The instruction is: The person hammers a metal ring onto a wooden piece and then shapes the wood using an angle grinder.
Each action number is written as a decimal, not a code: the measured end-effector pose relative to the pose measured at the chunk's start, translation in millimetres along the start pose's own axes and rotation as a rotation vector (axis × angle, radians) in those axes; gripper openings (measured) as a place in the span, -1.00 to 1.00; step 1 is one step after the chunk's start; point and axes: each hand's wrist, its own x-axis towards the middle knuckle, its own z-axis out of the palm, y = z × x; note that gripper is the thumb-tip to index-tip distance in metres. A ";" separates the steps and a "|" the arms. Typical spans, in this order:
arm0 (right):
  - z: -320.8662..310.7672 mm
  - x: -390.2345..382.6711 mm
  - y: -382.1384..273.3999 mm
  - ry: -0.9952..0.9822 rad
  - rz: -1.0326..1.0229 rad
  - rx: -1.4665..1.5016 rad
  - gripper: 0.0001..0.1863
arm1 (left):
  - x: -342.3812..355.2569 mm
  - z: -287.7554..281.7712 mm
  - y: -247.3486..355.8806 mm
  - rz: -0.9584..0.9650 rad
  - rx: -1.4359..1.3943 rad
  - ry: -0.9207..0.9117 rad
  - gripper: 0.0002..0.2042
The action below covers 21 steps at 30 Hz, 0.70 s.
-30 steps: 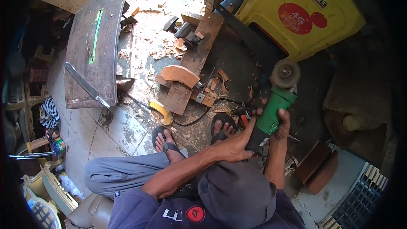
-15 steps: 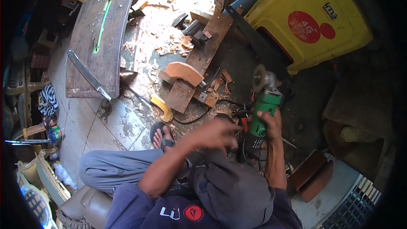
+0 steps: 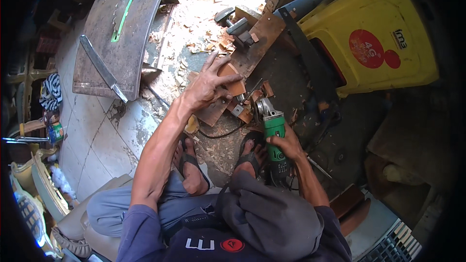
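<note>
My left hand reaches forward with its fingers spread, over a curved orange-brown wooden piece. Whether the fingertips touch it I cannot tell. That piece lies at the near end of a long wooden board, partly covered by my hand. In my right hand is a green angle grinder, gripped round its body. Its disc stands upright beside the small wood offcuts near the curved piece. Whether the disc spins cannot be seen.
A metal-topped saw table with a green slot stands left, a long flat blade on it. Wood shavings cover the floor ahead. A clamp sits on the board. A yellow plastic chair leans at right. The cord lies near my feet.
My left hand has moved forward from near my lap to the curved wooden piece, its fingers spreading. My right hand has brought the grinder left and lower, closer to the wood. My view has shifted.
</note>
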 end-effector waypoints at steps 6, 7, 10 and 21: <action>-0.7 2.7 -26.6 -0.008 0.027 -0.112 -0.14 | -2.6 -4.1 3.7 -0.052 -0.024 -0.035 -0.38; -1.6 3.5 -27.4 -0.015 0.029 -0.118 -0.14 | -2.7 -3.7 4.1 -0.047 -0.020 -0.027 -0.38; -3.0 4.6 -29.0 -0.032 0.032 -0.129 -0.13 | -1.8 -2.8 4.0 -0.050 -0.016 -0.031 -0.39; -1.4 4.6 -25.1 -0.028 0.026 -0.080 -0.13 | -4.7 4.7 -1.0 -0.043 -0.021 -0.005 -0.39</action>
